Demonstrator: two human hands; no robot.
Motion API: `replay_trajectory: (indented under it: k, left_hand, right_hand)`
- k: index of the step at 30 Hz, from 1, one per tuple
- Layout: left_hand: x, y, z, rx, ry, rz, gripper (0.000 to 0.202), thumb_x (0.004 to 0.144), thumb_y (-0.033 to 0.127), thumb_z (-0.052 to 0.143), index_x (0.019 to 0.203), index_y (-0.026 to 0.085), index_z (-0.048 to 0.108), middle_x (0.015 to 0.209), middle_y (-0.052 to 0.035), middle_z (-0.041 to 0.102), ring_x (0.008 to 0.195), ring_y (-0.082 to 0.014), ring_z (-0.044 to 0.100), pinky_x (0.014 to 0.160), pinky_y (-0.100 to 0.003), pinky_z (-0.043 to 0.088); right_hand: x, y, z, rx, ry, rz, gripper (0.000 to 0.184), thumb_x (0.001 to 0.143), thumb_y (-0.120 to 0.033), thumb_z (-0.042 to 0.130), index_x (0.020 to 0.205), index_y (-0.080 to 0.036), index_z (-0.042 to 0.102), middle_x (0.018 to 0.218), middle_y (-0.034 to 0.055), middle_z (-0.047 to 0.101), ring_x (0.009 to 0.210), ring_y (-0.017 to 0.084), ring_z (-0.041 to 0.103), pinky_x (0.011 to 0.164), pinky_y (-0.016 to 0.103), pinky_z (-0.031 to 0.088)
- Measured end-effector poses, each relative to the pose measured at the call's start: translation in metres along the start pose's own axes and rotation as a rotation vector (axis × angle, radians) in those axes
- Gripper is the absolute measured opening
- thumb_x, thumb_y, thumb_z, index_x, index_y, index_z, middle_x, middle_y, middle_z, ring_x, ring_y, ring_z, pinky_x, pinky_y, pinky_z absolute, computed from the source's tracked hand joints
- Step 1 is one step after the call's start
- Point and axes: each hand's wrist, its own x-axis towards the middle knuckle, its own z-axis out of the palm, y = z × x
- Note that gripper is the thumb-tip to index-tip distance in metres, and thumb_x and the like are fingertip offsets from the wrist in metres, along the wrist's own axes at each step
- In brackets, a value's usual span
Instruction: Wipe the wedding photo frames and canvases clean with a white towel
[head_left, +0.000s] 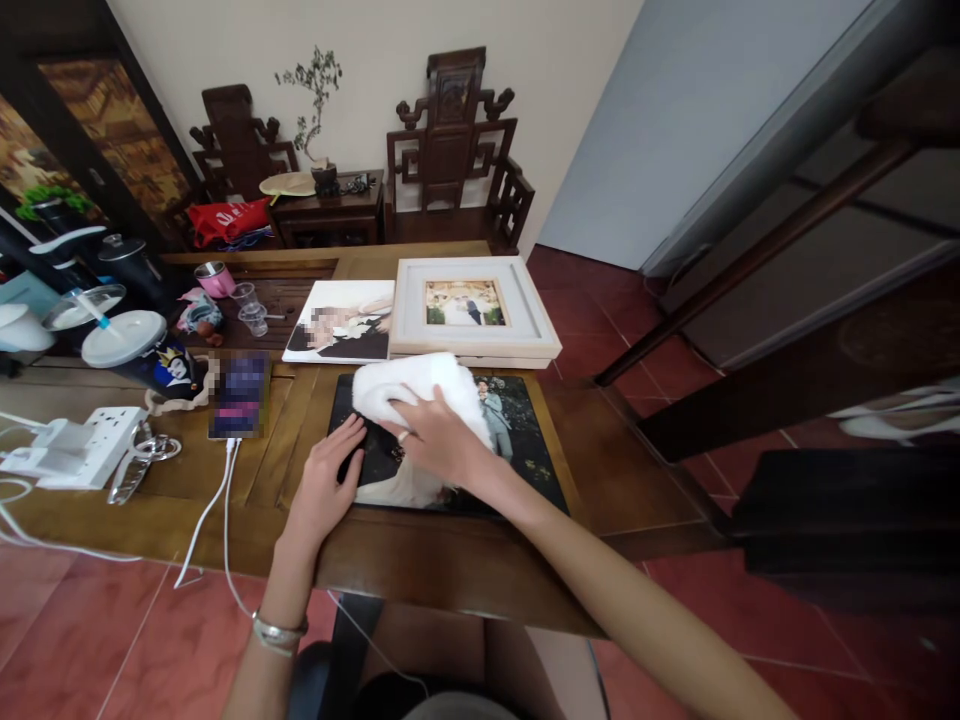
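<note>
A large dark photo panel (525, 440) lies flat on the wooden table in front of me. It shows a figure in a light suit and part of a pale dress. My right hand (435, 435) presses a fluffy white cloth (412, 375) onto the panel's upper middle, its fingers sunk in the fabric. A ring is on one finger. My left hand (334, 475), fingers stretched out, rests on the panel's left edge. The cloth and both hands hide part of the picture.
Behind the panel lie a white-framed picture (405, 310) and a smaller photo print (345, 345). To the left are a phone (238, 395) with a white cable, a power strip (105, 445), a lidded cup (142, 350) and small clear cups (251, 312). Carved chairs (454, 150) stand beyond.
</note>
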Motion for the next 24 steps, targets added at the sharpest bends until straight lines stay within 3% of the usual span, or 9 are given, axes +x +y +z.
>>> replay_trajectory:
  k: [5, 9, 12, 15, 20, 24]
  left_hand:
    - [0.001, 0.002, 0.001, -0.029, 0.015, 0.009, 0.032, 0.091, 0.020, 0.048, 0.120, 0.017, 0.062, 0.128, -0.0104, 0.062, 0.126, -0.0245, 0.052, 0.106, -0.047, 0.043]
    - [0.000, 0.000, 0.002, -0.037, 0.026, 0.018, 0.033, 0.091, 0.019, 0.048, 0.121, 0.019, 0.062, 0.129, -0.0094, 0.062, 0.126, -0.0242, 0.052, 0.107, -0.047, 0.043]
    - [0.000, -0.001, 0.002, -0.037, 0.024, 0.012, 0.033, 0.091, 0.019, 0.049, 0.121, 0.020, 0.061, 0.129, -0.0087, 0.061, 0.127, -0.0240, 0.051, 0.107, -0.047, 0.042]
    - [0.000, -0.001, 0.002, -0.034, 0.022, 0.009, 0.032, 0.091, 0.019, 0.049, 0.121, 0.020, 0.061, 0.130, -0.0087, 0.061, 0.127, -0.0242, 0.051, 0.107, -0.047, 0.043]
    - [0.000, 0.000, 0.001, -0.030, 0.022, 0.014, 0.032, 0.091, 0.019, 0.049, 0.121, 0.019, 0.061, 0.129, -0.0094, 0.061, 0.127, -0.0242, 0.051, 0.106, -0.048, 0.043]
    - [0.001, 0.000, 0.001, -0.026, 0.018, 0.005, 0.032, 0.090, 0.019, 0.050, 0.121, 0.019, 0.061, 0.130, -0.0092, 0.060, 0.127, -0.0242, 0.051, 0.107, -0.047, 0.042]
  right_hand:
    - [-0.041, 0.048, -0.016, 0.016, 0.067, 0.081, 0.034, 0.089, -0.011, 0.036, 0.114, -0.016, 0.059, 0.128, 0.0114, 0.060, 0.122, 0.029, 0.052, 0.112, 0.058, 0.014]
    - [-0.059, 0.068, -0.022, -0.121, 0.058, 0.059, 0.030, 0.087, -0.009, 0.038, 0.104, -0.015, 0.062, 0.127, 0.0132, 0.061, 0.137, 0.034, 0.032, 0.108, 0.067, 0.017]
    - [-0.075, 0.056, -0.014, -0.205, 0.019, 0.018, 0.031, 0.080, -0.006, 0.043, 0.100, -0.015, 0.065, 0.143, 0.0139, 0.046, 0.141, 0.038, 0.018, 0.104, 0.073, 0.016]
    - [-0.101, 0.030, -0.003, -0.198, 0.008, -0.029, 0.032, 0.074, -0.003, 0.045, 0.092, -0.016, 0.069, 0.151, 0.0104, 0.034, 0.141, 0.039, 0.015, 0.106, 0.073, 0.013]
    - [-0.130, 0.005, -0.003, -0.080, -0.045, -0.041, 0.033, 0.073, -0.002, 0.043, 0.087, -0.020, 0.068, 0.147, 0.0037, 0.042, 0.142, 0.032, 0.019, 0.110, 0.067, 0.014]
    - [-0.109, 0.014, -0.017, -0.053, -0.069, 0.057, 0.032, 0.082, -0.008, 0.042, 0.100, -0.019, 0.066, 0.134, 0.0112, 0.056, 0.140, 0.031, 0.026, 0.109, 0.065, 0.019]
